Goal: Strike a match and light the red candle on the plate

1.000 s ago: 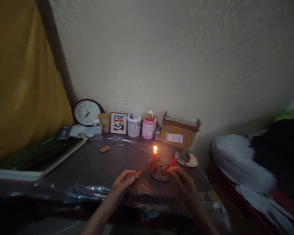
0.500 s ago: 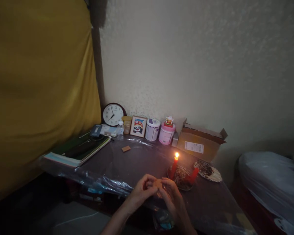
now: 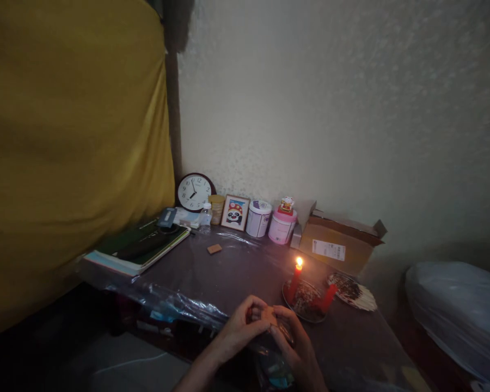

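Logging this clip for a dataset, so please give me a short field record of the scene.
left hand: pinches tan piece
right hand: fingers on the same piece
lit candle: upright in dish, beyond the hands
unlit candle: leans at the dish's right rim
plate: right of the dish
back row: clock, picture, white tub, pink tub, box
left side: books, curtain
light: dim

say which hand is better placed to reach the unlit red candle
Right, probably: the right hand is nearer the plate, where the unlit candle leans at the right. With the left hand it pinches a tan piece.
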The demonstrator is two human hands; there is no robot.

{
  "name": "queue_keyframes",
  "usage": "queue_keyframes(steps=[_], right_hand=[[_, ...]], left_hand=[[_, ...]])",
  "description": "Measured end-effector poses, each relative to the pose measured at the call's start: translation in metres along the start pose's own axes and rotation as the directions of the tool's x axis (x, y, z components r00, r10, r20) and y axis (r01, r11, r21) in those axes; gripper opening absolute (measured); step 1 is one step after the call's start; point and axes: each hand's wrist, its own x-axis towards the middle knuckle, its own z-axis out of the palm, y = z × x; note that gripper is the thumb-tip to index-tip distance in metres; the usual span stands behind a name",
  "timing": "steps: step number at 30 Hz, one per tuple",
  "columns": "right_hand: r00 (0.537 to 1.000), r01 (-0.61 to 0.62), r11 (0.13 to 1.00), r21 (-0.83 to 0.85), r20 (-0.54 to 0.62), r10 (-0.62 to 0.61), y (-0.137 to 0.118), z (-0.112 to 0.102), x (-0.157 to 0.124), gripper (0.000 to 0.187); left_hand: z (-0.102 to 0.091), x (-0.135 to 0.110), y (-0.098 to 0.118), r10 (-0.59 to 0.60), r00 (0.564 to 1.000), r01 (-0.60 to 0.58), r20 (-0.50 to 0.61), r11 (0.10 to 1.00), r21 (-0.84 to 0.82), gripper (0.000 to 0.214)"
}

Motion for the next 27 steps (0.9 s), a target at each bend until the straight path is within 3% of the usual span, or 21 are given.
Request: queue_keyframes(steps=[13,27], right_hand=[[0.999,0.004,1.0,0.008,0.038,-0.004,-0.011,-0.005,-0.004,0.026],[0.997,-0.001,0.999,0.048,0.079,-0.003,-0.017,-0.008,-0.006,0.028]], left_hand=[[-0.001,-0.001,-0.011,-0.008,1.0,0.006,0.019,0.996,0.088,0.027],[0.001,-0.004,-0.008,0.015,0.999,-0.021,0.04,0.991,0.13,0.027]])
